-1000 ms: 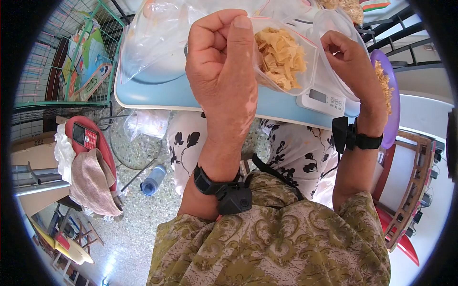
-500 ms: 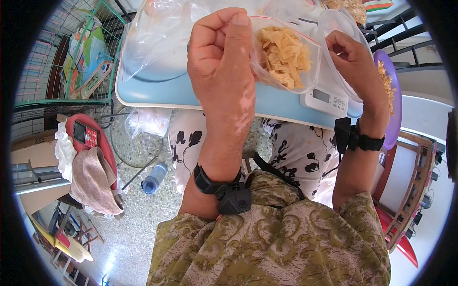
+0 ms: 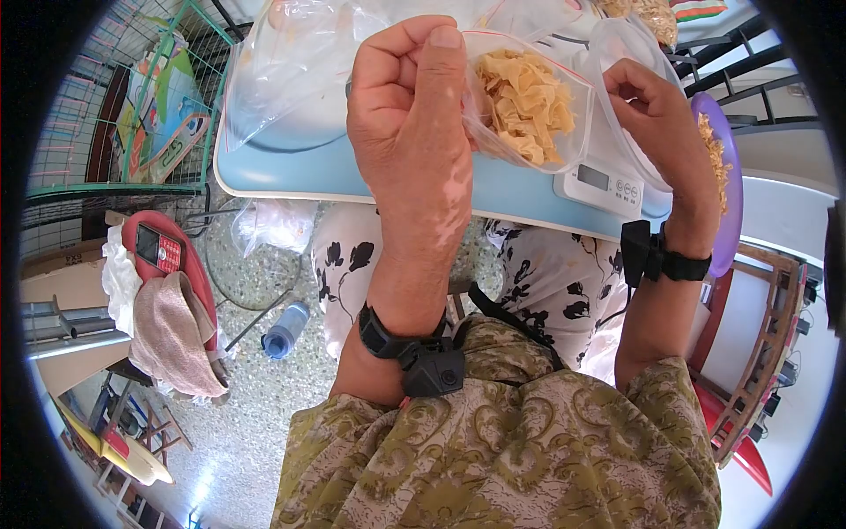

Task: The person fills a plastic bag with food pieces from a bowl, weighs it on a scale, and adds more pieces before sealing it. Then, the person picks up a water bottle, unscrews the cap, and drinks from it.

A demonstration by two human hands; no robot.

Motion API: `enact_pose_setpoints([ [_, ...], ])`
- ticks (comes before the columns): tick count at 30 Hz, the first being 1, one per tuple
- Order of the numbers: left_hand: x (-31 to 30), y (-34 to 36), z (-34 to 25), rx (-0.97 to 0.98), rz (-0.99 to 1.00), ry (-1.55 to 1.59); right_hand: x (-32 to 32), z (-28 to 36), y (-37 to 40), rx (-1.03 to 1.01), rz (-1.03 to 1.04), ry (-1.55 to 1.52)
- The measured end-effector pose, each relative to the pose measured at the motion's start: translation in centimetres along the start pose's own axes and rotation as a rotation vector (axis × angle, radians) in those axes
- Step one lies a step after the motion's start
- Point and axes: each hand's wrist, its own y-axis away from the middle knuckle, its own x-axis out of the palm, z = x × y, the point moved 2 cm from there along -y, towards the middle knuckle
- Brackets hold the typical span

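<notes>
Held a clear bag (image 3: 571, 132) of pale chips (image 3: 522, 97) up between both hands, above the blue table (image 3: 308, 172) and just over a white scale (image 3: 604, 181). Clamped its near rim in the left hand (image 3: 414, 115), thumb pressed over curled fingers, and pinched the opposite rim in the right hand (image 3: 656, 115), fingertips closed on the plastic. Had a purple plate (image 3: 727, 203) just beyond the right wrist.

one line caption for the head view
Left hand and right hand hold a clear bag of pale yellow chips near a kitchen scale.
</notes>
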Motion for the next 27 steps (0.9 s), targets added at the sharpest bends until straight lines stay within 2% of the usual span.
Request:
enact_pose_setpoints([
  [3, 0.0, 0.1, -0.1, -0.010, -0.003, -0.017, -0.4, 0.2, 0.1, 0.100, -0.041, -0.034],
  [10, 0.4, 0.3, -0.2, -0.008, -0.059, -0.091, -2.2, 0.1, 0.5, 0.091, -0.249, -0.253],
  [12, 0.5, 0.3, -0.2, -0.014, -0.054, -0.079, -2.8, -0.2, 0.7, 0.093, -0.344, -0.464],
  [13, 0.6, 0.3, -0.2, -0.020, -0.050, -0.072, -3.1, -0.3, 0.7, 0.087, -0.347, -0.457],
  [15, 0.7, 0.5, -0.4, -0.020, -0.048, -0.082, -3.7, -0.9, 1.1, 0.063, -0.379, -0.761],
  [16, 0.8, 0.5, -0.4, -0.022, -0.049, -0.101, -4.0, -1.2, 1.2, 0.060, -0.383, -0.753],
  [18, 0.8, 0.4, -0.3, -0.022, -0.051, -0.083, -4.5, -1.8, 1.4, 0.060, -0.370, -1.015],
  [24, 0.7, 0.5, -0.2, -0.030, -0.066, -0.080, -4.5, 1.2, 2.1, 0.035, -0.311, -1.209],
  [25, 0.7, 0.5, -0.2, -0.030, -0.069, -0.084, -4.3, 1.9, 2.2, 0.034, -0.311, -1.210],
  [27, 0.9, 0.6, -0.3, -0.027, -0.075, -0.101, -4.0, 3.7, 2.4, -0.103, -0.238, -1.023],
])
